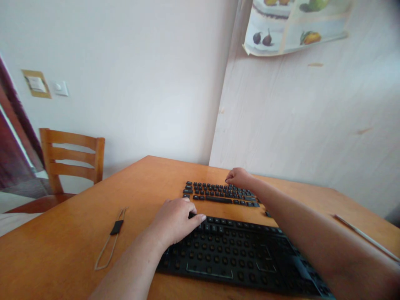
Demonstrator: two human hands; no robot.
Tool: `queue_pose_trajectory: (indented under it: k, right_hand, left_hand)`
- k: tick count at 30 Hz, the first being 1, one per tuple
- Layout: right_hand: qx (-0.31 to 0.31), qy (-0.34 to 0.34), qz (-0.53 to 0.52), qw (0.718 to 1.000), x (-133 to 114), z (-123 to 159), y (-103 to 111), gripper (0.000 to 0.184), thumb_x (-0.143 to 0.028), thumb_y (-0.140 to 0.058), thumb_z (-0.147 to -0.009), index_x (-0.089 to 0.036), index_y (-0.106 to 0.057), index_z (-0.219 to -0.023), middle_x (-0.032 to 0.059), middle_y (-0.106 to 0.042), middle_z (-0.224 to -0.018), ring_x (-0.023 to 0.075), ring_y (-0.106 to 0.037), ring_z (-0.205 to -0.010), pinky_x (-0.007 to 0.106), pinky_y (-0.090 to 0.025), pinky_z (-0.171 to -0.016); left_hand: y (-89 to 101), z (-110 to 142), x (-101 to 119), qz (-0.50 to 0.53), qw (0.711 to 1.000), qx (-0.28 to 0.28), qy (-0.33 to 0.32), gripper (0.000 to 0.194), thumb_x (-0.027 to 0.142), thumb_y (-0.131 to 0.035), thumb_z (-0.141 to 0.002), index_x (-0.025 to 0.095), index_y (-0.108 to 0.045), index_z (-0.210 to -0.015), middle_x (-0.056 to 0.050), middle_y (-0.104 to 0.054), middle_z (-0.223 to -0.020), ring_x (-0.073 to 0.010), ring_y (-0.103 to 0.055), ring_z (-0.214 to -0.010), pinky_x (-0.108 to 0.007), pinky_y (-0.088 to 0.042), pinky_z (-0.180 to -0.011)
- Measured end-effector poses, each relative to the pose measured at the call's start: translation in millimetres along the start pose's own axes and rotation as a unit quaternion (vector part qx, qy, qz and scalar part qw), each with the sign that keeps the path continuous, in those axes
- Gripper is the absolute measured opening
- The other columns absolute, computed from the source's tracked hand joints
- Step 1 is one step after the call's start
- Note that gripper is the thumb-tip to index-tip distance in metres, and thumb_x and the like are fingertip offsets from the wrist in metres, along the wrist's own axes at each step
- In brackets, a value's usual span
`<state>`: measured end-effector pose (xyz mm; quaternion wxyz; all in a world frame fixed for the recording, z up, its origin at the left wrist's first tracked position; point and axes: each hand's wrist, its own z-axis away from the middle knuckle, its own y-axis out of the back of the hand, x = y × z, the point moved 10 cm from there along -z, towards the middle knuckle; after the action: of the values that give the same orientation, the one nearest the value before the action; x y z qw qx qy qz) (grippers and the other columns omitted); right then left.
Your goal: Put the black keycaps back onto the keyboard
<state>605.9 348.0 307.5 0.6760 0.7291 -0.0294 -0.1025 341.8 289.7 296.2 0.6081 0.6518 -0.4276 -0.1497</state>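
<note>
A black keyboard (218, 254) lies on the table, most of its switches bare; keycaps sit in its top row and over part of the row below. My left hand (176, 221) grips the far left corner of this keyboard, with the thumb stretched over its top. Behind it, loose black keycaps (218, 193) are laid out in rows like a keyboard. At the far edge of those rows, my right hand (240, 178) is pinched closed, a dark keycap partly showing at its fingertips. My right forearm covers the keyboard's right side and some loose keycaps.
The orange wooden table (140, 187) reaches to the wall. On its left lies a keycap puller (116, 227) with wire loops. A thin stick (365, 235) lies at the right. A wooden chair (73, 156) stands beyond the left edge.
</note>
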Motion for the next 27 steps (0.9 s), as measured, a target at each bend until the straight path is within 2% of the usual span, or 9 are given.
queue_pose_trajectory:
  k: [3,6,11,14,19,27]
  right_hand:
    - [-0.005,0.044,-0.006,0.999,-18.8,25.6,11.9,0.022,-0.03,-0.06,-0.079,-0.016,-0.073,-0.067,0.0001,-0.061,-0.057,0.0106,-0.05,-0.055,0.025,-0.032,-0.054]
    - [-0.01,0.079,-0.013,0.997,-36.4,62.8,20.2,0.022,-0.03,-0.06,-0.081,-0.017,-0.072,-0.068,0.0,-0.061,-0.06,0.0106,-0.049,-0.056,0.026,-0.032,-0.055]
    - [0.042,0.156,-0.069,0.984,-70.2,134.5,34.1,0.017,-0.03,-0.062,-0.082,-0.02,-0.075,-0.08,0.0033,-0.066,-0.077,0.0148,-0.056,-0.072,0.026,-0.039,-0.066]
    - [0.031,0.181,-0.077,0.98,-86.7,165.4,29.3,0.014,-0.03,-0.062,-0.084,-0.022,-0.075,-0.084,0.0027,-0.065,-0.079,0.0157,-0.057,-0.078,0.027,-0.04,-0.071]
    - [0.015,0.19,-0.069,0.979,-102.2,185.4,19.7,0.012,-0.027,-0.063,-0.085,-0.022,-0.074,-0.084,0.004,-0.065,-0.082,0.0175,-0.057,-0.084,0.029,-0.042,-0.078]
    - [0.012,0.182,-0.053,0.982,-109.1,184.8,11.6,0.011,-0.026,-0.063,-0.084,-0.022,-0.073,-0.082,0.0042,-0.063,-0.082,0.0179,-0.056,-0.085,0.028,-0.042,-0.077]
  left_hand:
    - [-0.7,-0.6,0.0,-0.002,1.0,0.002,-0.008,0.046,0.063,-0.047,-0.086,0.027,-0.075,-0.082,-0.005,-0.07,-0.088,-0.0219,-0.064,-0.079,-0.03,-0.042,-0.068]
    - [-1.2,-1.4,0.5,0.0,1.0,0.005,-0.018,0.046,0.063,-0.046,-0.086,0.027,-0.075,-0.084,-0.005,-0.071,-0.088,-0.0223,-0.064,-0.08,-0.031,-0.042,-0.068]
    - [-3.2,-2.5,-0.5,0.003,1.0,0.002,-0.021,0.047,0.064,-0.044,-0.087,0.028,-0.075,-0.084,-0.005,-0.071,-0.088,-0.0222,-0.065,-0.078,-0.03,-0.04,-0.066]
    - [-1.7,-2.7,0.4,0.001,1.0,0.007,-0.022,0.048,0.064,-0.045,-0.086,0.027,-0.075,-0.083,-0.006,-0.071,-0.088,-0.0221,-0.065,-0.079,-0.03,-0.04,-0.065]
    - [-0.1,-2.7,2.7,0.005,1.0,-0.003,-0.016,0.047,0.064,-0.046,-0.085,0.027,-0.075,-0.082,-0.005,-0.072,-0.087,-0.0222,-0.066,-0.08,-0.03,-0.04,-0.065]
    - [-0.5,-2.8,2.2,-0.002,1.0,0.0,-0.013,0.049,0.065,-0.045,-0.085,0.027,-0.074,-0.08,-0.005,-0.073,-0.085,-0.0222,-0.066,-0.079,-0.03,-0.04,-0.065]
